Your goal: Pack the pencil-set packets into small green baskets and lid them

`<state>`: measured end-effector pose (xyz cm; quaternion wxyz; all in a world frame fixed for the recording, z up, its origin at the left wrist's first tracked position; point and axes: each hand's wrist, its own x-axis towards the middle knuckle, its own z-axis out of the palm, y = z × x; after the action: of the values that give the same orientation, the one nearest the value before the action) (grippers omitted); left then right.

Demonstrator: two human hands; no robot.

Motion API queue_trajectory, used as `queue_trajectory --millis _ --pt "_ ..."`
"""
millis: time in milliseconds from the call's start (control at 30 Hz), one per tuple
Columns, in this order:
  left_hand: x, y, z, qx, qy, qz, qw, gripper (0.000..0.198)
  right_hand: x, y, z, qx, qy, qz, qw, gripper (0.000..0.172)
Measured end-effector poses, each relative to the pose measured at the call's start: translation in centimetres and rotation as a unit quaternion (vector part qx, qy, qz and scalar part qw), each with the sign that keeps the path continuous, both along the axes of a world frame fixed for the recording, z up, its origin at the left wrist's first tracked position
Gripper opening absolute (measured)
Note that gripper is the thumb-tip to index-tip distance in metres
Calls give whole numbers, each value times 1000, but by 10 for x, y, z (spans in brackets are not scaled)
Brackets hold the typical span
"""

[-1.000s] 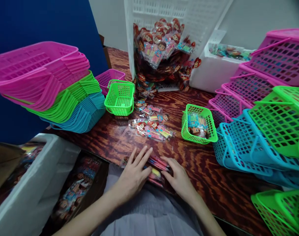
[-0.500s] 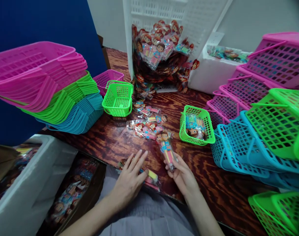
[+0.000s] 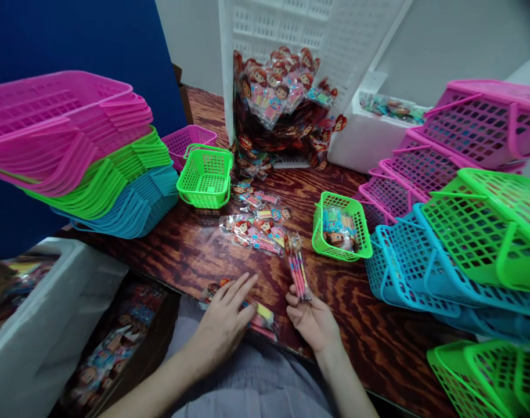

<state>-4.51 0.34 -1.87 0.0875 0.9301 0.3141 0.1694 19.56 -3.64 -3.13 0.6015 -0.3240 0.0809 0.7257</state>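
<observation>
packets: partly under left hand | pink baskets: cut off left

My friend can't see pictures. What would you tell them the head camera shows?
The right hand holds up a toy packet over a wooden table, while the left hand lies flat on more packets at the near edge. A small green basket with packets inside stands beyond, between stacks of pink, green and blue baskets.
</observation>
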Motion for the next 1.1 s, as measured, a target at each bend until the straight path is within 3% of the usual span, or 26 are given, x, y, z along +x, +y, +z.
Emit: queue_trajectory --millis 167,467,533,600,667,700,767,833,867,900,967,1033,1100 --pt "1 0 -1 -1 -2 0 1000 23 -2 -2 0 -3 22 0 1000 23" --pt "0 0 -4 3 1 -1 1000 20 -5 -1 -1 20 -36 29 999 14" --pt "0 0 -4 2 0 -2 1000 19 -3 2 1 35 -88 47 994 21" --pt "1 1 -3 10 -11 -3 1000 18 -2 6 4 61 -211 60 974 27" --pt "2 2 0 29 -21 -6 999 16 -3 11 8 95 -412 58 904 28" --pt "3 2 2 43 -22 -8 999 15 -5 12 11 120 -521 65 842 28" --pt "3 4 6 72 -15 -18 997 20 -11 11 16 195 -693 125 683 27" --pt "2 6 8 92 2 -32 995 33 -19 8 23 272 -767 217 539 32" --pt "2 7 9 96 11 -41 995 41 -22 6 28 297 -778 253 492 34" --pt "1 8 9 94 20 -50 994 49 -23 4 33 308 -782 280 464 34" --pt "1 11 10 72 42 -63 995 60 -22 6 44 311 -767 327 457 27" --pt "3 13 14 42 77 -62 994 66 -14 17 52 327 -712 388 485 20" --pt "7 15 19 19 117 -57 991 58 -4 40 54 331 -673 397 529 22"
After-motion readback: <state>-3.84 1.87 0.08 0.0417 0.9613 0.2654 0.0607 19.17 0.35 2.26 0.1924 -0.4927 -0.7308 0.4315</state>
